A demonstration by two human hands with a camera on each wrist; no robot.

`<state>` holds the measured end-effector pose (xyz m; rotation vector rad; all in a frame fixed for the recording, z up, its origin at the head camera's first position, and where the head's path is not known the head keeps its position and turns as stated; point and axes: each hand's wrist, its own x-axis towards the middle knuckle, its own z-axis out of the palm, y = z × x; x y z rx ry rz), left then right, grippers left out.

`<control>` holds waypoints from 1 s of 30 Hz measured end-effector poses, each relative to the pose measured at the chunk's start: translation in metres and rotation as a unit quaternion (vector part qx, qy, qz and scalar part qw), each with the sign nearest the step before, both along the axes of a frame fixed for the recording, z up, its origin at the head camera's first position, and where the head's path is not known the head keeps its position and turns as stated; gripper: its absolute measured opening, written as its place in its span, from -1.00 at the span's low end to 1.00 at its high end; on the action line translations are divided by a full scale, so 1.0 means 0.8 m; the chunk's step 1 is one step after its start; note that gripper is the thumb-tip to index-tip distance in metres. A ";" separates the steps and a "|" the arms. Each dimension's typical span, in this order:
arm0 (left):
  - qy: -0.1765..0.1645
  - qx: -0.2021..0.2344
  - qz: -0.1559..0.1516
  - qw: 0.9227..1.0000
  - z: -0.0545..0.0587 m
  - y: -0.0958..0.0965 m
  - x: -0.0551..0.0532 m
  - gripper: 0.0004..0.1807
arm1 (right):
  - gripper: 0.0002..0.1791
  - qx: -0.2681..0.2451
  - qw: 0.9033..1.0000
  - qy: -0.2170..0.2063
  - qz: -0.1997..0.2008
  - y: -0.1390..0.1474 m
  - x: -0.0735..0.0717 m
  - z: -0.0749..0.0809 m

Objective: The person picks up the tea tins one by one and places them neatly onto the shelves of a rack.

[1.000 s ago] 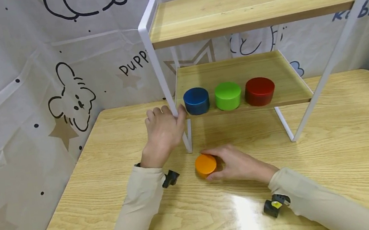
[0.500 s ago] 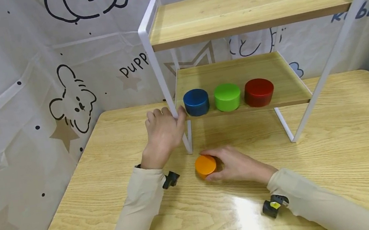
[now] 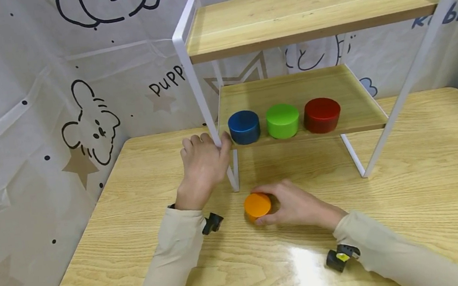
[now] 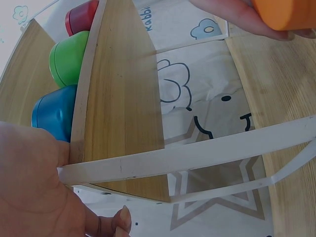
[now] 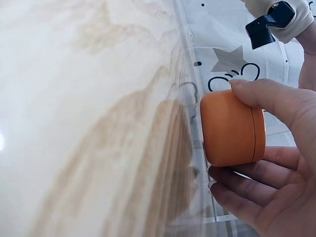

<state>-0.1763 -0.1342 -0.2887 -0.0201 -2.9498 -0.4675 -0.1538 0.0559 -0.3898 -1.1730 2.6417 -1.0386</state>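
Observation:
My right hand (image 3: pixel 294 204) holds a small orange round box (image 3: pixel 257 205) between thumb and fingers, low over the table in front of the rack. The right wrist view shows a seam round the orange box (image 5: pixel 229 129), with the thumb on one side and fingers on the other. Whether its base touches the table, I cannot tell. My left hand (image 3: pixel 205 162) grips the white front left post of a two-tier rack (image 3: pixel 281 42) at the lower shelf. Its thumb lies beside a blue round box (image 3: pixel 244 127); the left wrist view shows the palm (image 4: pixel 32 177) against the post.
A green round box (image 3: pixel 283 121) and a red one (image 3: pixel 322 115) stand in a row with the blue one along the lower shelf's front edge. The rack's white legs (image 3: pixel 352 154) stand on the wooden table (image 3: pixel 139 182). A printed cloth (image 3: pixel 18 140) hangs behind.
The orange box and my right hand have shifted very slightly to the right. The left hand keeps its place on the post.

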 end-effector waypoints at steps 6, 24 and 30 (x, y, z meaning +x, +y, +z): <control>0.001 0.007 0.000 1.000 -0.001 -0.001 0.000 -0.37 | -0.35 -0.005 1.000 -0.013 -0.024 0.002 0.003 0.005; 0.008 -0.007 0.013 1.000 -0.002 0.001 0.001 -0.35 | -0.34 -0.045 0.998 -0.022 -0.041 0.017 0.001 0.016; 0.013 -0.005 0.009 1.000 -0.001 0.001 0.000 -0.34 | -0.36 -0.067 0.996 -0.016 -0.057 0.030 -0.003 0.033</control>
